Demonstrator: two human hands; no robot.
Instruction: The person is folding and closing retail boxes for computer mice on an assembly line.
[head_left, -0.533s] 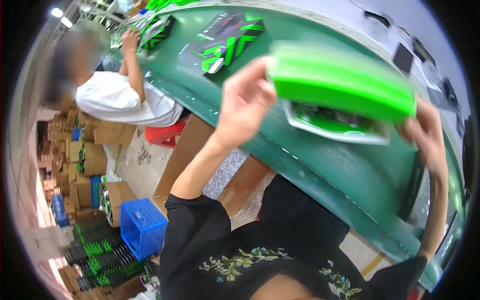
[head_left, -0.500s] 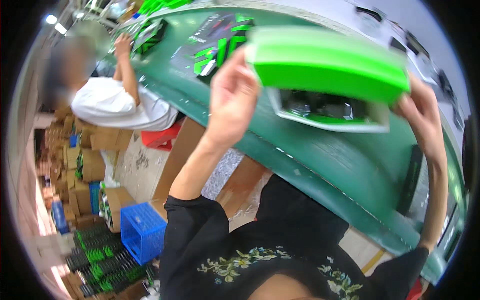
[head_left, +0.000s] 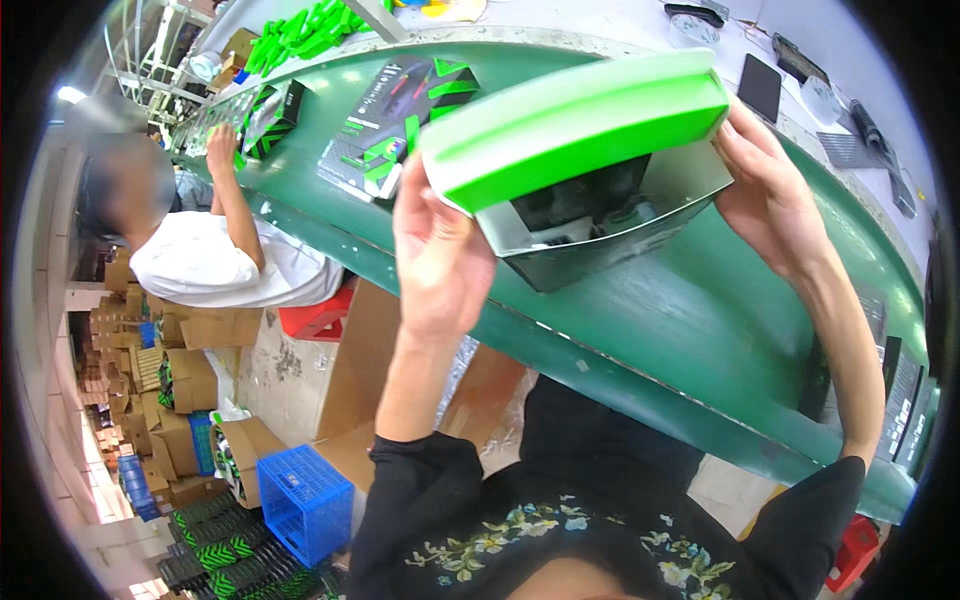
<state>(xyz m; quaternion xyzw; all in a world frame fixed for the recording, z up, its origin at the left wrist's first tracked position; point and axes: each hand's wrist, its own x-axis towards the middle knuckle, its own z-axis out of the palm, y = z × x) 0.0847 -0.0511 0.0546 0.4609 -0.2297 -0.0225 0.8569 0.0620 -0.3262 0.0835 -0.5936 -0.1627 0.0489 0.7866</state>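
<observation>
Carton point(head_left: 600, 258) in the upper centre of the frame, tilted, apparently held up above the green surface point(head_left: 650, 340). Dark outside, pale inner walls; broad bright-green flap point(head_left: 585, 145) stands up over the opening. Dark contents point(head_left: 580, 200) partly visible inside; kind unclear.

Left hand point(head_left: 438, 250) closed on the flap's left end, thumb near its lower corner. Right hand point(head_left: 770, 190) gripping the right end, fingers curled where flap meets side wall; thumb contact hidden.

Handling, judged by eye: thin card, light in itself; load depends on the contents. Walls look stiff but would crease under a hard pinch. Smooth face, probably a little slippery. Flap likely springy along its fold; poor place to hang the weight. Best hold: both short ends, low on the walls, mouth upward, contents perhaps loose.
</observation>
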